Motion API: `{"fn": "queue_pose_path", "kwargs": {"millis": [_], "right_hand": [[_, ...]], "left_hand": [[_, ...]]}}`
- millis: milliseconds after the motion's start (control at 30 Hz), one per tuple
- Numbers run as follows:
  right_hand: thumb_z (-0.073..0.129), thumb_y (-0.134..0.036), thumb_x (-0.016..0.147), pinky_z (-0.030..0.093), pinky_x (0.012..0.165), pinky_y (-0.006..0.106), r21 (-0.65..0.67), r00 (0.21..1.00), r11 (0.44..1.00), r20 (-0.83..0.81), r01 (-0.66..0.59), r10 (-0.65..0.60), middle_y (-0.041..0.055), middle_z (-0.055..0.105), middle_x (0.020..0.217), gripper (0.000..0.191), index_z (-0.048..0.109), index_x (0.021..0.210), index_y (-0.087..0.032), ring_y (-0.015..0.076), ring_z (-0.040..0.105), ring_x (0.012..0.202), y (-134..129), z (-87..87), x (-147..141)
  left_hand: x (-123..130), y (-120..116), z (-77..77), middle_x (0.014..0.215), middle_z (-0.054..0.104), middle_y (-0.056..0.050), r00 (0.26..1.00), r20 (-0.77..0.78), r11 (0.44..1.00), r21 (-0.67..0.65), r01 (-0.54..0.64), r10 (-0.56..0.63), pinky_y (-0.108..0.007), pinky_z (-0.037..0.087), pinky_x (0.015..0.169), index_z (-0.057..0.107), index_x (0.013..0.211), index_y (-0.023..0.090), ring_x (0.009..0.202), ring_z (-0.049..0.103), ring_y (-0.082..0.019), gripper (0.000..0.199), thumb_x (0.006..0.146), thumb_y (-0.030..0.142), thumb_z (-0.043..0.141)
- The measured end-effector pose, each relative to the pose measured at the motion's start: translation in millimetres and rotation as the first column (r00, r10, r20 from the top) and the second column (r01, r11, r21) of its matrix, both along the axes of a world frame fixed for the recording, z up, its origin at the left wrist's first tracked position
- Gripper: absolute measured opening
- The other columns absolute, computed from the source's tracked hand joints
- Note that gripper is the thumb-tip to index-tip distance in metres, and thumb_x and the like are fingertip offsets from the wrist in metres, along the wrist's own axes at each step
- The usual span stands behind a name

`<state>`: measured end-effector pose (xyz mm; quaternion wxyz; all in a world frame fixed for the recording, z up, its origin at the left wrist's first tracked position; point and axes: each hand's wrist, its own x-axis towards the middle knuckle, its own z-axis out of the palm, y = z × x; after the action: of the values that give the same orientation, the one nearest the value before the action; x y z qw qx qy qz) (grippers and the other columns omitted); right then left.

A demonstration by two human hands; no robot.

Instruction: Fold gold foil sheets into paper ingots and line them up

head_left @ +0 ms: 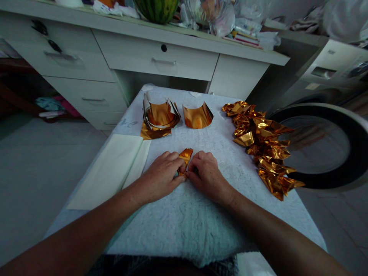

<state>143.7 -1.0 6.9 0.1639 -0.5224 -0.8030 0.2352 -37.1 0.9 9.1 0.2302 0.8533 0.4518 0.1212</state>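
Between my two hands, just above the cloth-covered table (195, 207), is a small folded piece of gold foil paper (186, 154). My left hand (165, 171) is closed around its left side. The fingers of my right hand (207, 174) are pinched at its lower right edge, near my left thumb. Beyond the hands stand curled gold foil sheets (159, 115) on the left and a single curved gold foil sheet (198, 116) beside them. A heap of crumpled, folded gold foil pieces (258, 142) lies along the right side.
White paper sheets (112, 165) lie on the table's left side. A white drawer cabinet (161, 57) stands behind, with a watermelon (156, 9) and plastic bags (224, 19) on top. The open round door of a washing machine (356, 149) juts out close to the table's right edge.
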Motion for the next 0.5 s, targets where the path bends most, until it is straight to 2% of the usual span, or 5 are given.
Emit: {"fn": "queue_pose_path", "kwargs": {"millis": [133, 500], "right_hand": [[0.064, -0.017, 0.082, 0.036, 0.083, 0.038, 0.031, 1.0, 1.0, 0.028, -0.005, 0.005, 0.0062, 0.055, 0.094, 0.003, 0.061, 0.083, -0.018, 0.0223, 0.045, 0.092, -1.8, -0.9, 1.3], [0.058, -0.025, 0.085, 0.037, 0.083, 0.041, 0.054, 0.99, 0.997, 0.13, -0.054, 0.047, 0.0086, 0.054, 0.103, 0.011, 0.058, 0.094, -0.018, 0.0254, 0.045, 0.096, -2.9, 1.9, 2.6]], "left_hand": [[0.4, -0.6, -1.0, 0.092, 0.055, -0.004, 1.0, 0.002, 1.0, 0.009, -0.014, 0.014, -0.037, 0.039, 0.08, 0.054, 0.082, 0.02, 0.093, 0.047, -0.024, 0.006, 0.085, 0.022, 0.06], [-0.2, -0.6, -3.9, 0.093, 0.055, -0.004, 1.0, 0.024, 1.0, 0.008, -0.018, 0.018, -0.038, 0.039, 0.081, 0.055, 0.082, 0.02, 0.093, 0.047, -0.024, 0.008, 0.086, 0.024, 0.061]]}}
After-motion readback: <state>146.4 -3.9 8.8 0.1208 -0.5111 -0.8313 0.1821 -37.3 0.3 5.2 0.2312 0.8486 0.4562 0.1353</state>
